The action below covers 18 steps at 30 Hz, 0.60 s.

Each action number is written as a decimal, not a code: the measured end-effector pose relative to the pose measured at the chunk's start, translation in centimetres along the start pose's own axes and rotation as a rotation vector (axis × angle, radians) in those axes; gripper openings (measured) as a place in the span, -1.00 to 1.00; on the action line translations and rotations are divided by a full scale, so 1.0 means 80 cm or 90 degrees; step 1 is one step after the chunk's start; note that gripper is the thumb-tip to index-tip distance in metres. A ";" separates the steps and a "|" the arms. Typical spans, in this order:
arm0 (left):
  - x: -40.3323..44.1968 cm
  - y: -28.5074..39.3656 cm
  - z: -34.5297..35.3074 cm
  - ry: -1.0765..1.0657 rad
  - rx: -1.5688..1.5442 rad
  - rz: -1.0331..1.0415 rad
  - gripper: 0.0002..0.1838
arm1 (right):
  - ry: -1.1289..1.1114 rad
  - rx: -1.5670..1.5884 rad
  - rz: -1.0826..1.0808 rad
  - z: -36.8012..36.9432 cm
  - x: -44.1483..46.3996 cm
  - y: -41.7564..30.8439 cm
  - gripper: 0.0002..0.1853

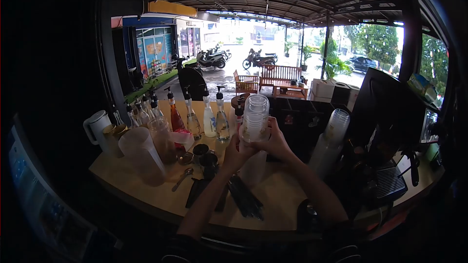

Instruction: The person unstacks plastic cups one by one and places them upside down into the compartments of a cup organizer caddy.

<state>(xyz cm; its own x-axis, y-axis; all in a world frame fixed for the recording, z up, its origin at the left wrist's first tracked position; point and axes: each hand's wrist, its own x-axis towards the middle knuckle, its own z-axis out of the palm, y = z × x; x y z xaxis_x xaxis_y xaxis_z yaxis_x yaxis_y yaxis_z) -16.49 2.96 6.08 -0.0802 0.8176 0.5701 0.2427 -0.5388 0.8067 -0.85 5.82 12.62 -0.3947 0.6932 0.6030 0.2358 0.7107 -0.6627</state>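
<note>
Both my hands are raised over the middle of the wooden counter, around a tall stack of clear plastic cups. My left hand is closed against the lower left side of the stack. On the right side, my right hand wraps round it, fingers behind the cups and thumb across the front. Below the hands, a translucent cup or container shows partly behind my wrists. Dark metal cups and a bundle of dark straws lie near my left forearm.
Pump bottles line the counter's back left. Nearer stand a large translucent pitcher, a white jug and a spoon. Another cup stack is to the right, beside a dark machine. Benches and motorbikes are outside.
</note>
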 end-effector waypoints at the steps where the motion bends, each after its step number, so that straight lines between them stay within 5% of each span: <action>1: -0.002 0.010 -0.002 0.003 0.003 0.004 -0.20 | 0.000 0.002 -0.006 0.000 0.001 -0.007 -0.02; 4: -0.002 0.021 -0.005 -0.038 0.049 -0.066 -0.26 | 0.035 0.026 0.061 0.002 0.006 -0.023 -0.02; 10: -0.004 0.013 -0.014 -0.107 -0.032 0.044 -0.14 | 0.134 0.134 -0.039 -0.010 0.023 -0.041 -0.05; 12: -0.013 0.027 -0.024 0.051 0.065 -0.012 -0.03 | 0.188 0.009 -0.121 -0.019 0.023 -0.051 -0.05; 14: -0.018 0.071 -0.042 0.059 0.005 0.005 0.04 | 0.177 -0.013 -0.140 -0.035 0.005 -0.099 -0.06; 18: -0.034 0.167 -0.061 0.148 -0.147 0.194 0.03 | 0.120 -0.196 -0.240 -0.041 -0.022 -0.132 -0.11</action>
<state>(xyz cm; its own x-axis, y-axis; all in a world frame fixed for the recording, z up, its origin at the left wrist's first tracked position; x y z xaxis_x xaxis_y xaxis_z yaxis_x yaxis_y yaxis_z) -17.78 -7.43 16.07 -0.2595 0.5611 0.7860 0.0685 -0.8011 0.5945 0.28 -2.52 19.98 -0.3433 0.3713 0.8627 0.3699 0.8978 -0.2392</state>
